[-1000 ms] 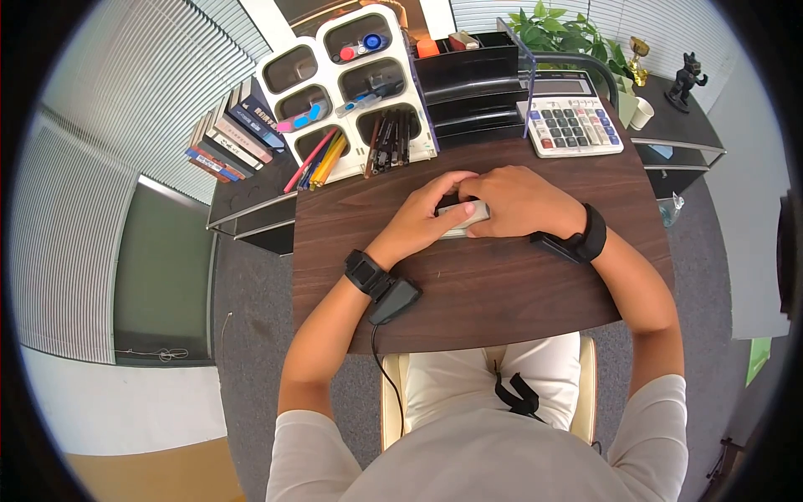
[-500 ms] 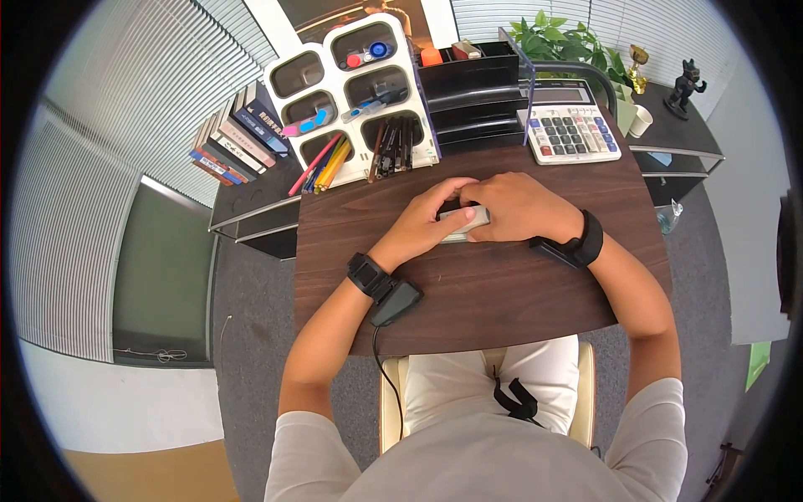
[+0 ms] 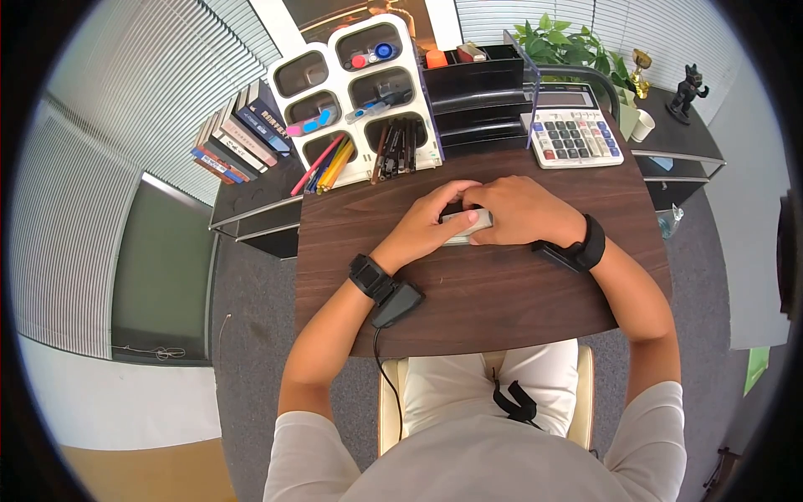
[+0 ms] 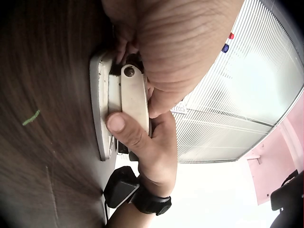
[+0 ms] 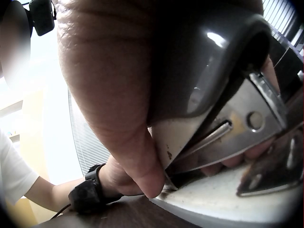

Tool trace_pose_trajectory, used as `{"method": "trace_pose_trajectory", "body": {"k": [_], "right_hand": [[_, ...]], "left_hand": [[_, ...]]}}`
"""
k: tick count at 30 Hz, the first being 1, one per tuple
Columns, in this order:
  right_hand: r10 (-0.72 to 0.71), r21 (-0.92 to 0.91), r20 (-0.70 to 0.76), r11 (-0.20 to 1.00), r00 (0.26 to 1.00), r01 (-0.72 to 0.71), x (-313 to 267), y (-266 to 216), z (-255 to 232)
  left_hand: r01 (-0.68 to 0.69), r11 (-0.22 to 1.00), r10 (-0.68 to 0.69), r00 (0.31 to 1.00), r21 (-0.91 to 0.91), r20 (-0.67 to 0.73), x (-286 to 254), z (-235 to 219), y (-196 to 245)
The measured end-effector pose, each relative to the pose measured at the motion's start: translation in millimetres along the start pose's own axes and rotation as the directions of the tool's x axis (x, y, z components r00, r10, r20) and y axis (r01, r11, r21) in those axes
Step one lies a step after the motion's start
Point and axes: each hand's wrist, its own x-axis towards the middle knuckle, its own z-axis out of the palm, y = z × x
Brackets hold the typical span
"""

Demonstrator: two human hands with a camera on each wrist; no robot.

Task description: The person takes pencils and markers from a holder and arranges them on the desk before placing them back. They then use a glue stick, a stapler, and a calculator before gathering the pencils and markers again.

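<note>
Nearest, a black boxy wrist camera is seen strapped on over the dark-brown wood-grain desk; past it, a cream-and-dark-grey stapler with metal fittings is held at the desk between both hands, its metal front seen raised off the pale base in the right wrist view. The stapler is gripped by the left hand, thumb laid on top, and by the right hand, thumb against its near side; most fingers are hidden. Step in hand is judged to be working the hinged top; whether lifted or pressed cannot be told. A steadied base and thumbs out of the gap seem called for next. Farther back, a white plastic compartment organizer, a black plastic tray stack and a white desktop calculator are touched by neither hand
</note>
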Motion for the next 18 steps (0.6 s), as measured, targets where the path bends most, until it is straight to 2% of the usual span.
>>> {"method": "trace_pose_trajectory", "body": {"k": [18], "right_hand": [[0.010,0.029,0.016,1.000,1.000,-0.011,-0.5,-1.6,-1.6]], "left_hand": [[-0.011,1.000,0.011,1.000,0.002,-0.007,-0.7,0.5,1.1]]}}
